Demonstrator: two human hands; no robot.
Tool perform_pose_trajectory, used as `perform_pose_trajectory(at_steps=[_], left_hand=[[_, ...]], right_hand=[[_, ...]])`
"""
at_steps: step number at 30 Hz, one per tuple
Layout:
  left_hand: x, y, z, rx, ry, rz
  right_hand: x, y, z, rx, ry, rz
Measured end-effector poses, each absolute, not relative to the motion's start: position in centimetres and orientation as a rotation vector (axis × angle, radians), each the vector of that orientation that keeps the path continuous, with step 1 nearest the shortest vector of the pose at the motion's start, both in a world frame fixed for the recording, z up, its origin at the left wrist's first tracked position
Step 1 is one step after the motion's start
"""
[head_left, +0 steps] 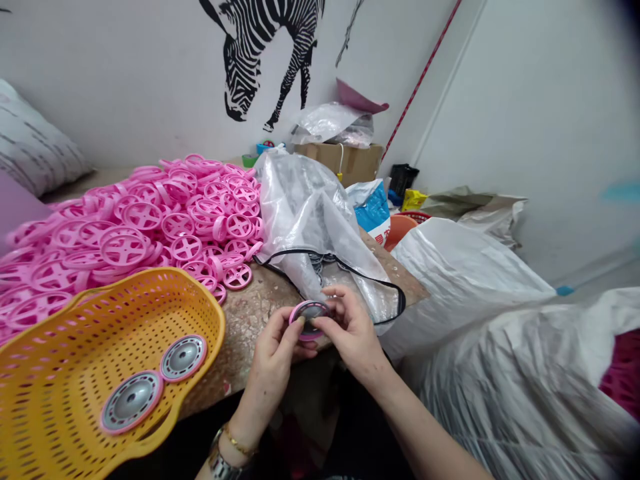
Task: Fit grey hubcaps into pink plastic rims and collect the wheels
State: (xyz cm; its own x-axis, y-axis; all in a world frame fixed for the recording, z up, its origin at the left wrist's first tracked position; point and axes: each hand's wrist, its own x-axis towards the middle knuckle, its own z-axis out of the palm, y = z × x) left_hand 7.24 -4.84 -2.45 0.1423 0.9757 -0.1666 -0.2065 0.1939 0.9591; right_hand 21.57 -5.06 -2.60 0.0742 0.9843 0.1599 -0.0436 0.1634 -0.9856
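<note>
Both of my hands grip one small toy wheel [311,311], a pink rim with a dark grey disc set in it, just off the table's front edge. My left hand [274,350] pinches its left side with the thumb on the disc. From the right, my right hand [354,333] presses its thumb on the disc too, its fingers curled behind the rim. Behind them lies a clear plastic bag [305,200] with a black-edged mouth and grey discs showing inside. Two wheels with grey discs, a nearer one [133,402] and a farther one [183,357], rest in the yellow basket [210,313].
A large heap of pink wheel rims [150,220] covers the table's left and back. At the back stands a cardboard box [350,160] with plastic bags on top. White sacks [460,267] fill the right side beside the table [245,333].
</note>
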Motion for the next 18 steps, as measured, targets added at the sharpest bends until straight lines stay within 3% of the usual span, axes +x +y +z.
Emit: perform_pose_trajectory(at_steps=[8,18], left_hand=[[7.0,-4.8,-2.7,1.023,1.004,1.062],[6.7,-5.1,-2.8,1.380,0.990,1.041]], right_hand=[[22.5,-5.5,-1.9,-1.196,-1.520,0.908],[22.6,-6.4,-1.1,-1.153,-1.536,0.831]])
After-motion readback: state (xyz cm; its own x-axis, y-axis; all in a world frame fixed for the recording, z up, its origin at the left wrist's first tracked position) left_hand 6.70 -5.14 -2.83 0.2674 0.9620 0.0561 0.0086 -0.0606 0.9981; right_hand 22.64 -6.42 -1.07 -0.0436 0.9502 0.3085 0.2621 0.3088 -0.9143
